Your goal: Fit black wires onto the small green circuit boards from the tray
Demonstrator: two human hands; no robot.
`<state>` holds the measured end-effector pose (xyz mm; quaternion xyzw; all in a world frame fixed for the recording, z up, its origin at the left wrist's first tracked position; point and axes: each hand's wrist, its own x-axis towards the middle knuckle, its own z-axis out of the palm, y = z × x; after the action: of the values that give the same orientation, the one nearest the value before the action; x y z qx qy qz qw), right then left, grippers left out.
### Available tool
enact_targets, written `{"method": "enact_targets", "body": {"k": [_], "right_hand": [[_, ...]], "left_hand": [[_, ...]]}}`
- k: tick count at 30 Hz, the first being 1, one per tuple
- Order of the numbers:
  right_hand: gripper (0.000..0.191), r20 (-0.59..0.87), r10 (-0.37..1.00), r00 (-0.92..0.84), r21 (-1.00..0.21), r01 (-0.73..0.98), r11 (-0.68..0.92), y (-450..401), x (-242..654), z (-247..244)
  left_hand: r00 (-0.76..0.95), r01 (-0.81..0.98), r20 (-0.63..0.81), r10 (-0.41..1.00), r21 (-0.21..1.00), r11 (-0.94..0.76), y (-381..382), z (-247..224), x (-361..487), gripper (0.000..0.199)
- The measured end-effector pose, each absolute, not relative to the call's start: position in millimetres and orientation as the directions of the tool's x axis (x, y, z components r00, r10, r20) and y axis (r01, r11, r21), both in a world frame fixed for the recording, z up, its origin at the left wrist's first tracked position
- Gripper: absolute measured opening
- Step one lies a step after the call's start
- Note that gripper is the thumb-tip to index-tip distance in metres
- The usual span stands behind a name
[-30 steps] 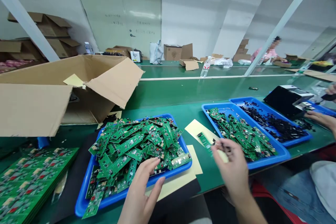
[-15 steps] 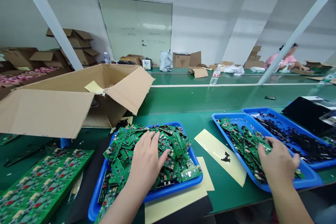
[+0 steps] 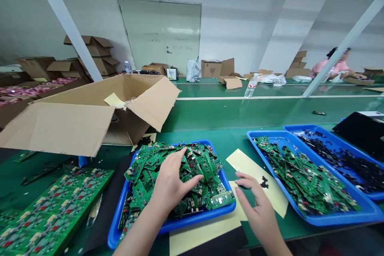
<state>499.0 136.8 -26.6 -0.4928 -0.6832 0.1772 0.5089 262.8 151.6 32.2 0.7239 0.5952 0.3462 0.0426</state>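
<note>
My left hand (image 3: pixel 171 180) is over a blue tray (image 3: pixel 220 209) heaped with small green circuit boards (image 3: pixel 147 168). Its thumb and forefinger span one narrow circuit board (image 3: pixel 193 161), which stands tilted on the heap and seems gripped by its ends. To the right, my right hand (image 3: pixel 259 208) hovers beside the tray's right edge, thumb and fingers apart, with nothing visible in them. Below it lie pale yellow paper sheets (image 3: pixel 240 160), one bearing a small black piece (image 3: pixel 264 182). A second blue tray (image 3: pixel 333 219) holds more green circuit boards (image 3: pixel 309 180).
A third blue tray (image 3: pixel 295 129) with black parts (image 3: pixel 357 168) lies far right. Stacked uncut board panels (image 3: pixel 57 212) sit at left, below an open cardboard box (image 3: pixel 60 124). A water bottle (image 3: pixel 251 86) stands on the ledge; a person (image 3: pixel 324 68) sits across the tables.
My right hand has left the right tray and moved left to the heaped tray's edge. My left hand has turned slightly, and a tilted board now shows between its fingers. The view has shifted slightly.
</note>
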Motion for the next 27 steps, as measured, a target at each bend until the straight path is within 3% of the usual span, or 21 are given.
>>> {"method": "enact_targets", "body": {"k": [2,3,4,6,8,11,14,17,20,24,27], "right_hand": [[0.015,0.537,0.840,-0.082,-0.745,0.421,0.517,129,482,-21],[0.019,0.549,0.828,-0.117,-0.744,0.382,0.547,126,475,-18],[0.025,0.557,0.820,-0.133,-0.750,0.342,0.566,123,467,-13],[0.035,0.555,0.822,-0.127,-0.781,0.260,0.567,120,453,-3],[0.040,0.538,0.831,-0.138,-0.812,0.178,0.555,121,442,5],[0.036,0.510,0.838,-0.194,-0.838,0.111,0.535,124,432,11],[0.031,0.492,0.850,-0.186,-0.843,0.140,0.519,124,428,11],[0.027,0.495,0.859,-0.129,-0.840,0.184,0.511,120,425,10],[0.025,0.503,0.859,-0.092,-0.839,0.185,0.511,116,419,8],[0.025,0.459,0.885,-0.078,-0.876,0.129,0.465,108,411,-1],[0.024,0.418,0.902,-0.110,-0.903,0.062,0.426,105,408,-11]], "left_hand": [[0.008,0.540,0.320,0.947,0.796,-0.274,138,37,261,0.059],[0.019,0.293,0.220,0.975,0.931,-0.216,131,40,261,0.060],[0.054,0.035,0.120,0.991,0.992,-0.122,123,42,261,0.061],[0.136,-0.301,-0.042,0.990,0.950,0.082,107,45,265,0.062],[0.186,-0.425,-0.169,0.968,0.874,0.235,95,45,270,0.060],[0.250,-0.505,-0.263,0.932,0.785,0.357,85,37,276,0.062],[0.257,-0.525,-0.271,0.928,0.767,0.369,85,26,275,0.064],[0.046,-0.458,-0.265,0.963,0.851,0.256,85,22,272,0.057],[-0.180,-0.372,-0.183,0.967,0.922,0.105,81,27,275,0.046],[-0.233,-0.278,-0.092,0.968,0.960,0.024,75,35,284,0.030],[-0.297,-0.102,0.078,0.952,0.988,-0.113,75,33,285,0.022]]}}
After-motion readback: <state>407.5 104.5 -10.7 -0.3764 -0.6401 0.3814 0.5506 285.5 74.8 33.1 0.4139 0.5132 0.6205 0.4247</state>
